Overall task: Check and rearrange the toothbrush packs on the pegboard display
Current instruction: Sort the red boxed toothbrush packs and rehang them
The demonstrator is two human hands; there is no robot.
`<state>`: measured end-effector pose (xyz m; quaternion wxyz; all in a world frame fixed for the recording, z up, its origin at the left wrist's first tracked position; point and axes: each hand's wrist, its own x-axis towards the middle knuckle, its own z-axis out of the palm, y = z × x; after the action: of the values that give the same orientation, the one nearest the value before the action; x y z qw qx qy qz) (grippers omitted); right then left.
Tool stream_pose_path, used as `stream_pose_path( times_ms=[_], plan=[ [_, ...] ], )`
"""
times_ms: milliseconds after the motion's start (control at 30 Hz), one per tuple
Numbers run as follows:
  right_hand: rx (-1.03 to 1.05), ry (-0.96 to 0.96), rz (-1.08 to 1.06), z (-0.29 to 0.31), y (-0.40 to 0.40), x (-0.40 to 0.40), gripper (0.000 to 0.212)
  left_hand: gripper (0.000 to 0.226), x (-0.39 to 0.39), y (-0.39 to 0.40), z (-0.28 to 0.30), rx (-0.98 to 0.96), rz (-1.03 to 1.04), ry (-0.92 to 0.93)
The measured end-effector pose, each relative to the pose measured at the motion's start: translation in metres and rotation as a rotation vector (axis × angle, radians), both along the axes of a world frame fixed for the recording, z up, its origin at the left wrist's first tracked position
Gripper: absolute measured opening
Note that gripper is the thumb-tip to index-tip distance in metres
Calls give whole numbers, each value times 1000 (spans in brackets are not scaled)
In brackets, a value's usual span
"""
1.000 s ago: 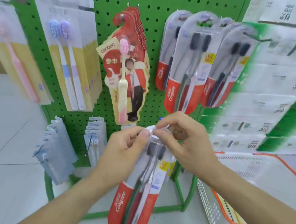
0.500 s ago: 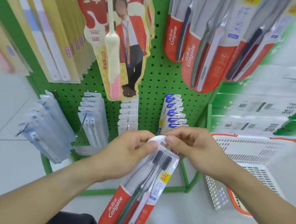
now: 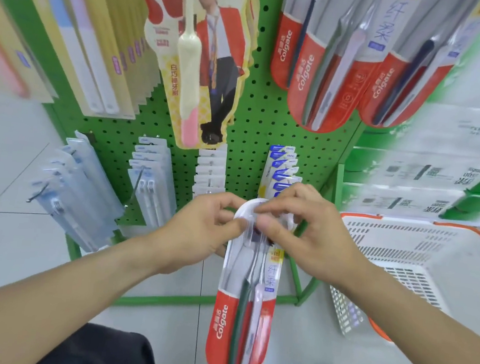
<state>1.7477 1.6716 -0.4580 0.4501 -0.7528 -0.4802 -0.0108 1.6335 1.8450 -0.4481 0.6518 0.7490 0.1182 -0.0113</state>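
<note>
Held in front of a green pegboard (image 3: 268,120): a red and clear toothbrush pack (image 3: 246,305), hanging down lengthwise with its rounded top pinched from both sides. Left hand (image 3: 201,234) gripping the pack's top left edge, thumb and curled fingers closed on the plastic. Right hand (image 3: 307,232) pinching the top right edge, thumb pressed on the front of the pack. Inside the pack, two brushes side by side, one dark green, one pale. Above on the board, more red packs (image 3: 329,58) of the same kind on hooks at upper right, a figure-shaped card pack (image 3: 203,61) at centre, yellow-backed packs (image 3: 99,51) at upper left. Lower down, rows of small pale blue packs (image 3: 85,190) and blue-topped packs (image 3: 281,171) just behind the hands. To the right, a white basket with an orange rim (image 3: 419,257) standing on the pale tiled floor (image 3: 9,159).
</note>
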Motion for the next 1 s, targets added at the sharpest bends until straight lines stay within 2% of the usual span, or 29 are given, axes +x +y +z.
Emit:
stream_pose_path(
  times_ms=[133,300,367,467,567,767,1000],
  plan=[
    [-93,-149,20,0,-2,-3,50,18,-4,-1,8,-91,27,-12],
    [-49,-250,31,2,4,-12,42,19,-4,-6,11,-152,38,0],
    [-56,-250,62,1,7,-14,41,27,-4,-6,11,-131,47,14],
    [-111,-217,111,-1,5,-7,49,39,-6,-6,10,-113,83,26],
    [-131,-204,91,-1,4,-3,56,35,-5,-6,10,-116,108,23],
    [-124,-239,70,1,2,4,45,23,-1,-5,15,-214,146,36],
    [-146,-308,63,-2,1,4,33,28,-1,0,15,-314,103,73]
  ],
)
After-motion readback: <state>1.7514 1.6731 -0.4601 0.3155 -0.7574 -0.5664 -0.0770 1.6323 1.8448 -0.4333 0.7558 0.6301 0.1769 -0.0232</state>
